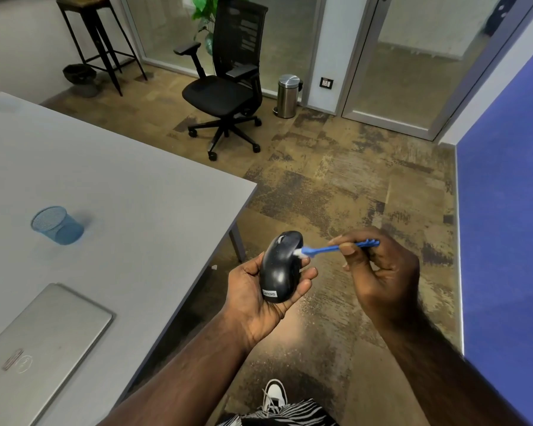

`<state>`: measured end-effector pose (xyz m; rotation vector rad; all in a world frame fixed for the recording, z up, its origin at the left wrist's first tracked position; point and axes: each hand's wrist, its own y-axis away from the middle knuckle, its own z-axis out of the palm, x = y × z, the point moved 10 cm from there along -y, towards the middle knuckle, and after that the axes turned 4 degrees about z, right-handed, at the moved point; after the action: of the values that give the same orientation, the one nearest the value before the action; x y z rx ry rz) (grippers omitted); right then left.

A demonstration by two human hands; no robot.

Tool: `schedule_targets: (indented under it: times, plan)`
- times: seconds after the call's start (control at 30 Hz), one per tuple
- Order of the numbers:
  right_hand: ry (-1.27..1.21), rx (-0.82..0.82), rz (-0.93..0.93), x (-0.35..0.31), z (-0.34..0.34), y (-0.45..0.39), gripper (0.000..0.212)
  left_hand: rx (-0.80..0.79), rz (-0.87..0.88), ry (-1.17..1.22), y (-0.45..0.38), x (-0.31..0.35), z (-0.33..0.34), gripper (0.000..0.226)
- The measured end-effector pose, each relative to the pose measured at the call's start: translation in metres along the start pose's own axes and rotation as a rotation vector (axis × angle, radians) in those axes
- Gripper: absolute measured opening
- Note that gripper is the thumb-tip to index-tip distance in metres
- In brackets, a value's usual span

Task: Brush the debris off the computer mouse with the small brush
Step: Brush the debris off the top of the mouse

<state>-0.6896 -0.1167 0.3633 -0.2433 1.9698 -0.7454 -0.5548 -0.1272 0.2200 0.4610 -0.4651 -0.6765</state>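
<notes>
Black mouse [280,267] is sitting cradled in my left hand [259,295], off the bench's [111,179] right edge, above the floor. My right hand [379,272] is pinching the blue brush [330,249], white bristles touching the mouse's right flank. I'm judging the risk as a hard stroke pushing the mouse out of that loose palm grip. Both forearms are reaching forward, the palm turned up.
</notes>
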Motion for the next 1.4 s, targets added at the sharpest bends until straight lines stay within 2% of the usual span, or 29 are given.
schedule_targets:
  times: [0.17,0.37,0.57,0.7,0.77,0.97,1.17,1.3,1.4]
  plan:
    - [-0.102,-0.141,-0.046,-0.016,0.016,0.010,0.011,0.030,0.021,0.031,-0.001,0.004,-0.003,0.048]
    - [0.022,0.106,0.067,0.008,-0.005,-0.003,0.011,-0.007,-0.006,0.012,0.001,0.000,0.002,0.056]
    - [-0.071,-0.046,0.035,-0.001,0.008,0.008,0.011,0.025,0.038,-0.003,-0.002,0.009,-0.004,0.051]
    - [-0.040,0.117,0.130,0.015,-0.007,-0.002,0.011,-0.010,0.005,-0.009,-0.001,0.003,0.000,0.055]
    - [-0.023,0.146,0.136,0.017,-0.009,-0.005,0.011,-0.018,0.002,-0.021,-0.001,0.001,0.002,0.055]
    - [-0.090,-0.025,0.069,0.003,0.006,0.006,0.009,0.029,0.031,-0.046,-0.005,0.004,-0.003,0.053]
    - [0.041,0.053,0.103,0.012,0.001,-0.007,0.013,0.019,0.060,-0.091,-0.006,0.009,-0.005,0.057]
    - [0.046,-0.101,-0.006,-0.005,0.017,-0.003,0.016,0.068,0.098,-0.134,-0.009,0.015,-0.011,0.056]
    - [0.070,-0.108,-0.014,-0.005,0.019,-0.007,0.015,0.081,0.125,-0.153,-0.010,0.017,-0.015,0.055]
